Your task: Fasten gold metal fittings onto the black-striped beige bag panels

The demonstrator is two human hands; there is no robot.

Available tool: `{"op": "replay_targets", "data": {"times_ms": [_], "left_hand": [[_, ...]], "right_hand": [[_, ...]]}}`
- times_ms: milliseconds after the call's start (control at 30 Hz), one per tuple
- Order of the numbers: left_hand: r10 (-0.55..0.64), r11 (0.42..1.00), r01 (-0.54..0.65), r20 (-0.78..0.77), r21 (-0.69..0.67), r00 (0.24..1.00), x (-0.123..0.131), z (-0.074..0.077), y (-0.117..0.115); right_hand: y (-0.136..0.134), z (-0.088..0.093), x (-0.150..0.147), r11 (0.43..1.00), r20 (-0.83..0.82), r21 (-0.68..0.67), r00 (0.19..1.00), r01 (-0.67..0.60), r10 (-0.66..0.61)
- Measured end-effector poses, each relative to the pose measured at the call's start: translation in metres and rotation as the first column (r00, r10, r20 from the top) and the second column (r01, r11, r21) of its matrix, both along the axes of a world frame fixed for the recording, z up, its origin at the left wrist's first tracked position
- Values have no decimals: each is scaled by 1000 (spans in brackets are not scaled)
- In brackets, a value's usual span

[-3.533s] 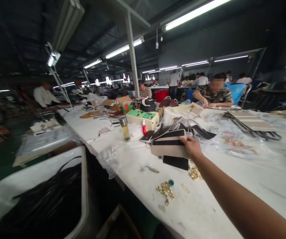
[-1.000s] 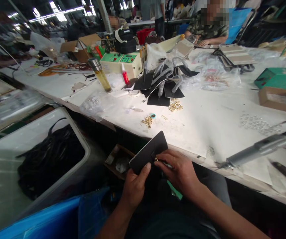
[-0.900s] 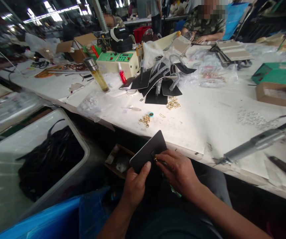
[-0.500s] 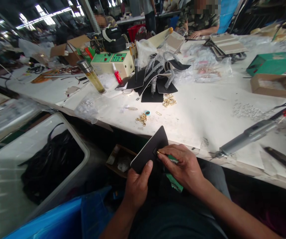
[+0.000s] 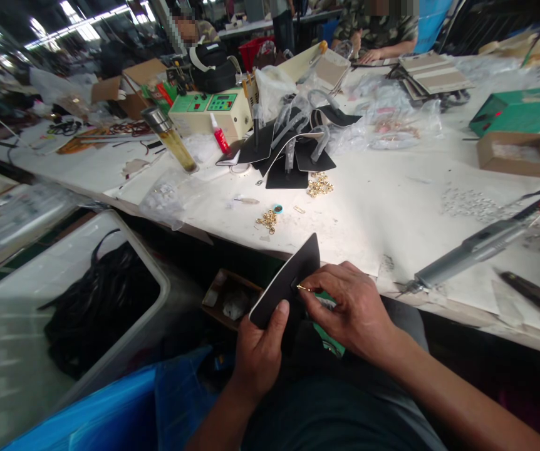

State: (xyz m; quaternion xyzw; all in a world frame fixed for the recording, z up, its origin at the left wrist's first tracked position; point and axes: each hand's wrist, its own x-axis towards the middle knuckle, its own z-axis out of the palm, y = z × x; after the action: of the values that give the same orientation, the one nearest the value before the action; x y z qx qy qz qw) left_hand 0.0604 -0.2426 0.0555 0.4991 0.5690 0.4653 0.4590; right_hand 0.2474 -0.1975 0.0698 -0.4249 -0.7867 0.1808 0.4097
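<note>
My left hand (image 5: 263, 341) is closed on the lower edge of a black panel (image 5: 285, 282) with a pale edge, thumb on its face. The panel is held tilted in front of the table's edge. Close against its face, the thumb and fingers of my right hand (image 5: 347, 307) pinch a small gold metal fitting (image 5: 302, 287); its exact shape is too small to tell. On the table beyond lie a small heap of gold fittings (image 5: 268, 220), a little blue-rimmed round container (image 5: 277, 209) and a second gold heap (image 5: 319, 185).
Black panels with plastic-wrapped straps (image 5: 293, 147) lie beyond the gold heaps. A grey screwdriver-like tool (image 5: 472, 254) and pliers (image 5: 535, 297) rest at the right. A white bin (image 5: 157, 275) of black material stands at lower left. Another person (image 5: 378, 31) sits across the table.
The black panel has turned slightly more edge-on to my view. The gold fitting stays pinched near its face, and my right hand has shifted slightly.
</note>
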Motion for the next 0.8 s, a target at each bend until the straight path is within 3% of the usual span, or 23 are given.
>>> {"op": "replay_targets", "data": {"times_ms": [300, 400, 600, 800], "left_hand": [[-85, 996, 88, -154, 11, 984, 1, -9, -7], [-57, 998, 59, -153, 10, 987, 5, -15, -10], [-47, 998, 54, -151, 43, 987, 11, -14, -13], [-67, 986, 98, -213, 137, 975, 13, -10, -18]], "right_hand": [[2, -5, -1, 1000, 93, 7, 995, -19, 18], [1, -13, -1, 1000, 37, -24, 999, -6, 7], [-4, -23, -2, 989, -65, -47, 988, 139, -142], [-15, -22, -14, 993, -84, -9, 990, 116, -117]]}}
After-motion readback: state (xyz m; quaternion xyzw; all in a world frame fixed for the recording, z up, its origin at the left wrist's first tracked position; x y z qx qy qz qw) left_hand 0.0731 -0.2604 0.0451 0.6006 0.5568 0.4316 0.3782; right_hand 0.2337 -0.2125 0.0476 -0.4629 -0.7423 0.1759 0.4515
